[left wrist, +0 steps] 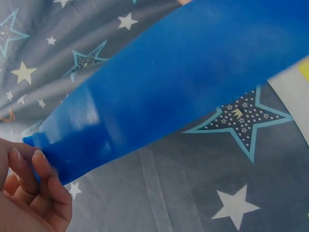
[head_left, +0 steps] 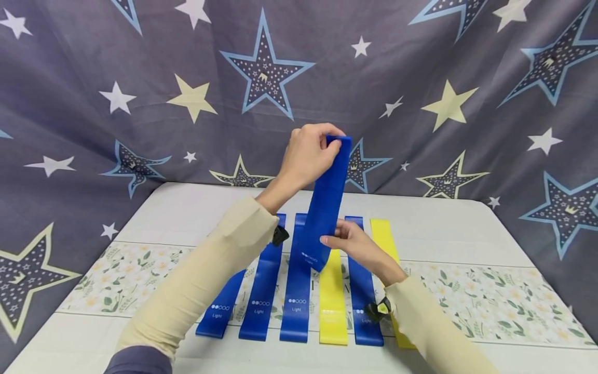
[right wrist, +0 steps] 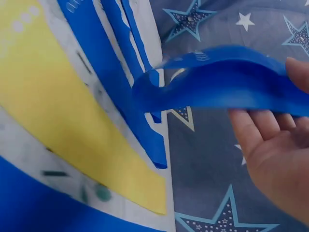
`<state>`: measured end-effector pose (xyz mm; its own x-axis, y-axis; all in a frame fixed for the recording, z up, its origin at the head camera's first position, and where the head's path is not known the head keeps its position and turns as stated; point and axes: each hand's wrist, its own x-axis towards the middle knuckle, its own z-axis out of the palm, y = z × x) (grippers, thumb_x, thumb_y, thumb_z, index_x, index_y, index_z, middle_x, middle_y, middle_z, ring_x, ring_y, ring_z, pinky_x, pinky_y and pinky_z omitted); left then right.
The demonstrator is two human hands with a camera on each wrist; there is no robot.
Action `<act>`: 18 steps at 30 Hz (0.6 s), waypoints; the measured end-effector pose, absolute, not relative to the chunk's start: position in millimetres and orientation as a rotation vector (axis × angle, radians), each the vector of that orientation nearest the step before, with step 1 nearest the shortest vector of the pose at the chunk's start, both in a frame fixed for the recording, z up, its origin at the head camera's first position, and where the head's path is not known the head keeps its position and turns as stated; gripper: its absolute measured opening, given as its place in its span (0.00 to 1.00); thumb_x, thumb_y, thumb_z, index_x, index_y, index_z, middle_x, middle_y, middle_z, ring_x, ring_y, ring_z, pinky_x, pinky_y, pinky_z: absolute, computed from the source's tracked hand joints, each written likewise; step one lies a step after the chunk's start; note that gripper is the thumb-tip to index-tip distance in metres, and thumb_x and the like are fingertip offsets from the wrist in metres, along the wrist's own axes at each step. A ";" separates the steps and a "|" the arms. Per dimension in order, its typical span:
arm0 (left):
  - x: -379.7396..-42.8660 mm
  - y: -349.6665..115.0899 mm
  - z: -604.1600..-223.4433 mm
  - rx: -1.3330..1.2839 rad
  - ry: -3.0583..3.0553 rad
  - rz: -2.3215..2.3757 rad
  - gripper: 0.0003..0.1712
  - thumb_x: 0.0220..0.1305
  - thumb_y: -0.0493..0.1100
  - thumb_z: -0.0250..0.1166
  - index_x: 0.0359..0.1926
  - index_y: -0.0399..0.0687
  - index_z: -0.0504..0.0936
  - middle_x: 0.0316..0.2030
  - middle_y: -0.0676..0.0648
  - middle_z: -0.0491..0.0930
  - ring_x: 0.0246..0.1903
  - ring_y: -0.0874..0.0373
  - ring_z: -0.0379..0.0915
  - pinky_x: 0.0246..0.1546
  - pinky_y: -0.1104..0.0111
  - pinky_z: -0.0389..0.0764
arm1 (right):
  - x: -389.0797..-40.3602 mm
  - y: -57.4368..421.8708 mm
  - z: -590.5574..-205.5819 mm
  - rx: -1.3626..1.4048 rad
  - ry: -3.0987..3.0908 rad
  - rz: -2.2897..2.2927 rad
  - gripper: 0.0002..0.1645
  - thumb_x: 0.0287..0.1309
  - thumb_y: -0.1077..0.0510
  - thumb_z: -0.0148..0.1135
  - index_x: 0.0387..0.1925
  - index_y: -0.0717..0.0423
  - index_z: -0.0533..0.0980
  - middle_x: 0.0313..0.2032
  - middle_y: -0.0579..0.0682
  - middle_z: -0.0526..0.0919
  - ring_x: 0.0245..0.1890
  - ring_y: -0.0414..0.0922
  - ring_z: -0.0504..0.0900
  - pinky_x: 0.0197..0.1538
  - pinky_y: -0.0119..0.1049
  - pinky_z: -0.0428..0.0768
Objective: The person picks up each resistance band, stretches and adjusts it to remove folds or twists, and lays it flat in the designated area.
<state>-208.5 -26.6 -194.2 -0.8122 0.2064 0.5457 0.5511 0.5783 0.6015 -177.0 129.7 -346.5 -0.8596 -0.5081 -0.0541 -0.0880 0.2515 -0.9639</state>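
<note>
In the head view my left hand (head_left: 310,153) pinches the top end of a blue resistance band (head_left: 327,192) between thumb and fingers. The looped band hangs down at a slant above the table. Near its lower part, my right hand (head_left: 359,246) has the thumb in front of the band and the fingers behind its edge. The left wrist view shows the left fingertips (left wrist: 41,162) on the band's narrow end. Seen from the right wrist, the band's rounded lower loop (right wrist: 145,92) sticks out past the right hand (right wrist: 275,150).
Several blue bands (head_left: 294,311) marked "Light" lie side by side on the table. Two yellow bands lie there too, one (head_left: 333,317) between blue ones and another (head_left: 385,236) at the right. A floral strip (head_left: 490,301) crosses the white table; a star-patterned cloth (head_left: 327,62) hangs behind.
</note>
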 end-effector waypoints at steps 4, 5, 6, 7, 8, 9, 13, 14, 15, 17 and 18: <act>-215.1 -28.1 -197.6 -0.562 -2.441 -1.105 0.12 0.67 0.42 0.58 0.46 0.46 0.85 0.16 0.49 0.70 0.16 0.58 0.65 0.14 0.74 0.60 | -167.3 130.5 -354.4 -0.491 2.161 -1.667 0.24 0.65 0.55 0.57 0.59 0.61 0.71 0.45 0.54 0.84 0.44 0.44 0.81 0.58 0.45 0.75; -216.7 -28.8 -198.6 -0.553 -2.459 -1.098 0.12 0.67 0.43 0.59 0.46 0.47 0.85 0.17 0.48 0.70 0.16 0.58 0.66 0.15 0.74 0.61 | -164.6 130.9 -356.5 -0.466 2.159 -1.674 0.23 0.65 0.54 0.57 0.58 0.62 0.72 0.42 0.53 0.85 0.43 0.43 0.81 0.57 0.45 0.75; -218.3 -29.5 -199.8 -0.544 -2.481 -1.089 0.12 0.67 0.43 0.59 0.47 0.47 0.85 0.17 0.48 0.71 0.17 0.58 0.67 0.15 0.74 0.61 | -161.8 131.4 -358.6 -0.439 2.156 -1.680 0.23 0.65 0.54 0.57 0.57 0.62 0.72 0.41 0.52 0.85 0.42 0.42 0.81 0.57 0.44 0.75; -219.7 -30.2 -200.8 -0.534 -2.504 -1.080 0.12 0.67 0.43 0.59 0.47 0.47 0.85 0.18 0.48 0.72 0.18 0.58 0.67 0.15 0.74 0.61 | -159.0 132.1 -360.7 -0.414 2.144 -1.689 0.23 0.65 0.54 0.57 0.57 0.63 0.72 0.40 0.51 0.85 0.42 0.41 0.81 0.57 0.45 0.75; -221.3 -31.0 -202.0 -0.521 -2.529 -1.066 0.12 0.67 0.44 0.60 0.47 0.47 0.85 0.19 0.48 0.73 0.19 0.58 0.68 0.15 0.74 0.62 | -156.1 132.8 -362.7 -0.391 2.127 -1.701 0.23 0.66 0.54 0.56 0.57 0.63 0.71 0.40 0.51 0.86 0.41 0.41 0.82 0.57 0.46 0.75; -223.0 -31.7 -203.4 -0.507 -2.552 -1.050 0.12 0.66 0.44 0.60 0.47 0.48 0.85 0.20 0.48 0.74 0.19 0.57 0.69 0.16 0.74 0.62 | -153.0 133.6 -364.4 -0.374 2.108 -1.712 0.23 0.66 0.55 0.56 0.57 0.64 0.71 0.40 0.52 0.86 0.41 0.41 0.83 0.57 0.46 0.75; -229.5 -35.4 -210.3 -0.482 -2.628 -0.967 0.12 0.65 0.44 0.61 0.45 0.47 0.86 0.27 0.46 0.75 0.28 0.55 0.70 0.24 0.69 0.66 | -141.2 136.2 -369.4 -0.337 2.005 -1.756 0.26 0.68 0.56 0.52 0.61 0.68 0.66 0.46 0.57 0.85 0.43 0.43 0.85 0.55 0.45 0.78; -231.2 -36.3 -212.5 -0.494 -2.639 -0.953 0.11 0.65 0.43 0.61 0.45 0.46 0.86 0.31 0.45 0.76 0.32 0.54 0.70 0.29 0.68 0.69 | -138.3 136.8 -369.9 -0.329 1.989 -1.762 0.26 0.68 0.56 0.52 0.61 0.69 0.65 0.46 0.57 0.84 0.43 0.43 0.85 0.54 0.43 0.79; -233.0 -37.2 -214.8 -0.509 -2.649 -0.948 0.11 0.65 0.42 0.61 0.44 0.45 0.86 0.34 0.44 0.76 0.35 0.53 0.69 0.33 0.66 0.70 | -135.3 137.4 -370.1 -0.321 1.983 -1.760 0.27 0.69 0.56 0.51 0.61 0.70 0.65 0.46 0.58 0.84 0.42 0.43 0.85 0.53 0.41 0.80; -236.1 -38.9 -219.7 -0.548 -2.666 -0.962 0.12 0.66 0.41 0.60 0.44 0.41 0.86 0.39 0.43 0.75 0.40 0.53 0.68 0.41 0.63 0.71 | -129.9 138.4 -370.1 -0.303 1.975 -1.758 0.27 0.69 0.55 0.51 0.60 0.71 0.65 0.46 0.58 0.84 0.42 0.42 0.85 0.51 0.39 0.80; -237.8 -39.6 -222.4 -0.571 -2.669 -0.986 0.12 0.66 0.40 0.59 0.44 0.39 0.85 0.40 0.42 0.77 0.40 0.52 0.69 0.43 0.62 0.71 | -127.6 139.1 -370.0 -0.292 1.978 -1.754 0.27 0.69 0.55 0.51 0.60 0.71 0.65 0.47 0.57 0.84 0.42 0.42 0.84 0.51 0.38 0.80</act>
<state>-237.8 -39.6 -222.4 -0.8953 0.2761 0.3497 0.4371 0.6963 0.5693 -127.6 139.1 -370.0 -0.8634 -0.4596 -0.2082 0.1517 0.1570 -0.9759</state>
